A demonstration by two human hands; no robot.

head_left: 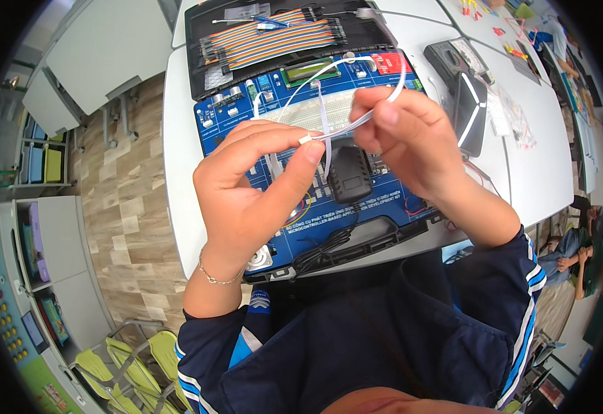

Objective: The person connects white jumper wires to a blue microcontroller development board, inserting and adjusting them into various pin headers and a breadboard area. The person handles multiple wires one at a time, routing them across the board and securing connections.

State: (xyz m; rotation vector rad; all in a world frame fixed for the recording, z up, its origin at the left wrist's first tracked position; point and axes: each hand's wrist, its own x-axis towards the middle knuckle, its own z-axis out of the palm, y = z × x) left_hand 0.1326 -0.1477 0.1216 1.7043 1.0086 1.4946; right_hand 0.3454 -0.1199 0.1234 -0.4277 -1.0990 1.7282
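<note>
Between thumb and forefinger, my left hand (246,176) pinches the small white plug end of a white flat cable (401,79). My right hand (412,134) grips the same cable a short way along, and the cable loops up past its fingers. Both hands are raised over a blue electronics board (377,209) set in an open black case. On the board are a white breadboard (301,110), a small green display (312,71), a red module (387,63) and other white cables. A black power adapter (350,174) lies across the board's middle; its coiled cord (322,252) rests at the near edge.
Rainbow ribbon wires (274,40) lie in the case's lid (198,41). Right of the case are a multimeter (453,58) and a black box with white stripes (468,114) on the white table (543,138). Green chairs (136,366) stand lower left. Other people sit at the far right.
</note>
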